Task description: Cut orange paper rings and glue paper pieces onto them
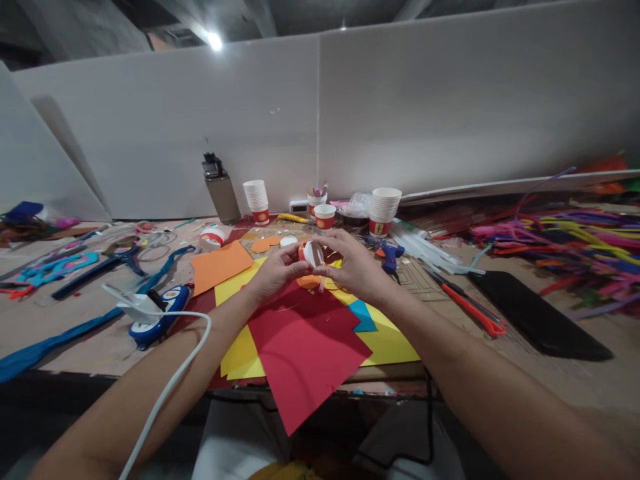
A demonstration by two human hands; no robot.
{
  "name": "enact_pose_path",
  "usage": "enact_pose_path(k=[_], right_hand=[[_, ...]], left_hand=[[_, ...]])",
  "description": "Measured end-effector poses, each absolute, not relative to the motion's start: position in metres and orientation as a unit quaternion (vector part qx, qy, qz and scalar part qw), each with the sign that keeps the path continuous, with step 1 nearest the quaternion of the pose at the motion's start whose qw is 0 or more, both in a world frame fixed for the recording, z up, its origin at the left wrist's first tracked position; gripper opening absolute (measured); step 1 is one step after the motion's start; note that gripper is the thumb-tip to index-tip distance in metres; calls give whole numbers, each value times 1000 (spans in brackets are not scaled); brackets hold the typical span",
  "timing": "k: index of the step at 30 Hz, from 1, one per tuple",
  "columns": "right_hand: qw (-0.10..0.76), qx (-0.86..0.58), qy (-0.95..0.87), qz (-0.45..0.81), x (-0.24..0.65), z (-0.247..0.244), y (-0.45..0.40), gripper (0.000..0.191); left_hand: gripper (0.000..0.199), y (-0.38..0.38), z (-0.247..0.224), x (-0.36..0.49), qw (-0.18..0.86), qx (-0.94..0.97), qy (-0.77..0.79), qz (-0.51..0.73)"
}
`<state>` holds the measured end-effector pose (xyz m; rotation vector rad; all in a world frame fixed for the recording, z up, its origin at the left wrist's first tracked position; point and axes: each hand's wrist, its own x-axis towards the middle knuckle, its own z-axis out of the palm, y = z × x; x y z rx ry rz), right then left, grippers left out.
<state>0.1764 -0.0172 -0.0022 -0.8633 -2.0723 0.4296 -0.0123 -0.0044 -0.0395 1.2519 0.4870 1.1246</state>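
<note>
Between my two hands, above the paper sheets, is a small red and white paper cup (311,254), tilted with its round opening partly showing. My left hand (280,270) grips its left side with thumb and fingers. On the other side, my right hand (345,260) closes its fingers around the rim. Below them lies a red paper sheet (310,353) over yellow paper (390,343), with a blue scrap (364,316) beside it. Orange paper circles (265,245) and a white disc (289,242) rest just behind my left hand.
Stacked paper cups (384,207) and a bottle (223,190) stand along the back. To the right are a blue glue gun (389,253), an orange cutter (473,307), a black phone-like slab (540,313) and pipe cleaners (575,240). A power strip (160,317) with a white cable sits left.
</note>
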Motion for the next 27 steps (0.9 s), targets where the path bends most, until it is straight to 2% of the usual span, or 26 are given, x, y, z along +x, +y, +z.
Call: enact_pose_path(k=[4, 9, 19, 27], right_hand=[[401, -353, -825, 185, 179, -2, -10, 24], [403, -364, -810, 224, 180, -7, -4, 37], [382, -367, -809, 254, 177, 1, -12, 34], [413, -384, -798, 210, 176, 0, -14, 21]], left_hand=[[41, -6, -43, -11, 726, 472, 196, 461], [39, -4, -47, -11, 780, 415, 197, 424], [42, -1, -48, -12, 799, 393, 208, 405], [44, 0, -48, -12, 798, 378, 219, 415]])
